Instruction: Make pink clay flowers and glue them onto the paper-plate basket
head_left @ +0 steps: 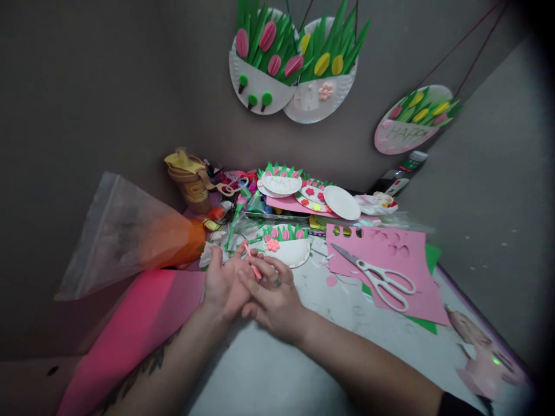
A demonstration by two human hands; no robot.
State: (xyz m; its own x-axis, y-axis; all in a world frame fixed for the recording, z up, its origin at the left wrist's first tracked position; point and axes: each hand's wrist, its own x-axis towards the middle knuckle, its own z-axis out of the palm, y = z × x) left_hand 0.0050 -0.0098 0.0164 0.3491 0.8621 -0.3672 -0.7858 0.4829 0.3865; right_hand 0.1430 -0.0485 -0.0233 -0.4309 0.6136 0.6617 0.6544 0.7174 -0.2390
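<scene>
My left hand (228, 283) is palm up above the white table, its fingers spread. A thin pink strip (256, 270) of what looks like clay lies across its fingers. My right hand (277, 294) rests over the left palm, its fingertips on and beside the strip; whether they grip it is hard to tell. Just beyond the hands sits a paper-plate basket (288, 251) with pink tulips, green leaves and a pink flower on its white front.
White-handled scissors (384, 277) lie on a pink sheet (416, 254) at the right. Decorated plates (281, 184) and craft supplies line the back. A plastic bag (130, 237) and a cup (193, 188) stand left. Plate baskets (264, 86) hang on the wall.
</scene>
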